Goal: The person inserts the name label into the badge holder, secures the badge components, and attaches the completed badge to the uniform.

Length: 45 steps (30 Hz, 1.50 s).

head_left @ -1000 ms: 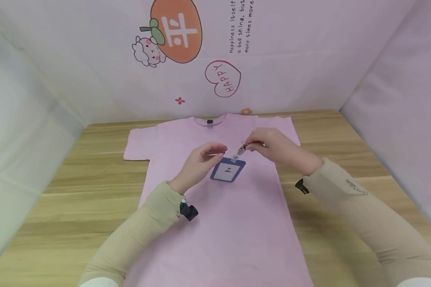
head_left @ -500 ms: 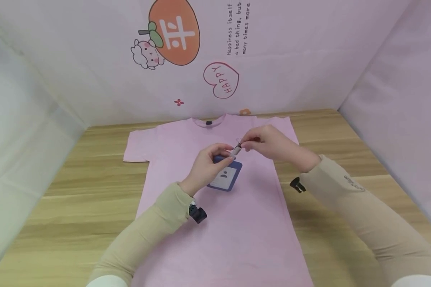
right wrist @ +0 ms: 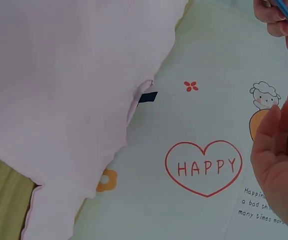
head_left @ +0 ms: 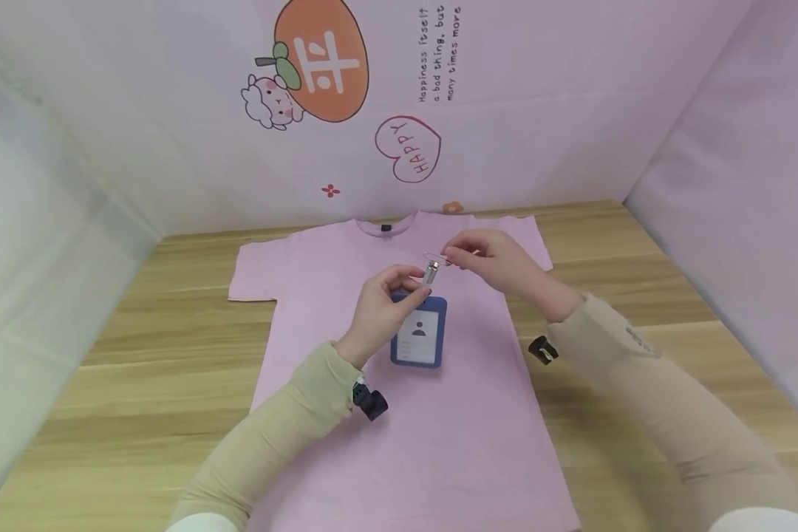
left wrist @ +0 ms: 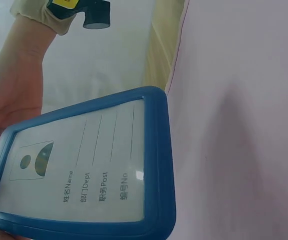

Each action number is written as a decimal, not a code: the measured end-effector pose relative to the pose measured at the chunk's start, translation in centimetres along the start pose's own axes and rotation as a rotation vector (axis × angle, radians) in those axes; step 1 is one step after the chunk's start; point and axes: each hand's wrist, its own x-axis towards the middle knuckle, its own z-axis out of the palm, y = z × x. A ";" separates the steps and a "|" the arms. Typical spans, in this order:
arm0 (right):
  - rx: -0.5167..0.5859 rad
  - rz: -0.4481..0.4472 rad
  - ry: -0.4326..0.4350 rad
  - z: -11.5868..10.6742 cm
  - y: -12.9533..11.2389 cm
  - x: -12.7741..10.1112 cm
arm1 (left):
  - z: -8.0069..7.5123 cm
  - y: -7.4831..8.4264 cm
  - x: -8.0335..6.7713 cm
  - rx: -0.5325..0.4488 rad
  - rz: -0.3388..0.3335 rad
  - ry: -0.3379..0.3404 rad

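Observation:
A pink T-shirt [head_left: 439,414] lies flat on the wooden table [head_left: 140,347], collar toward the far wall. Above its chest, my left hand [head_left: 408,284] pinches the top edge of a blue badge holder [head_left: 419,334], which hangs upright with its card facing me. My right hand [head_left: 449,258] pinches the small metal clip [head_left: 432,267] fixed to the holder's top. The left wrist view shows the badge holder [left wrist: 78,165] close up over the shirt [left wrist: 234,125]. In the right wrist view my right hand's palm [right wrist: 284,165] sits at the right edge, over the shirt [right wrist: 58,75].
Pale fabric walls close the table in on the left, back and right; the back wall [head_left: 505,111] carries cartoon prints and a "HAPPY" heart [head_left: 408,148]. Bare wood shows on both sides of the shirt.
The badge holder has swung from lying tilted on the shirt to hanging upright. My left hand has closed on its top edge, and my right hand has raised the clip slightly leftward.

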 end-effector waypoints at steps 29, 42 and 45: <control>0.139 -0.030 0.077 2.8 1.1 -1.0 | 0.9 -1.1 -0.6 -0.107 0.016 -0.012; 0.254 0.074 0.020 3.0 0.2 -0.5 | 0.4 -1.1 0.4 -0.284 0.014 -0.006; 0.323 0.128 0.009 3.1 0.1 -0.3 | 0.4 -1.0 0.6 -0.270 0.015 -0.004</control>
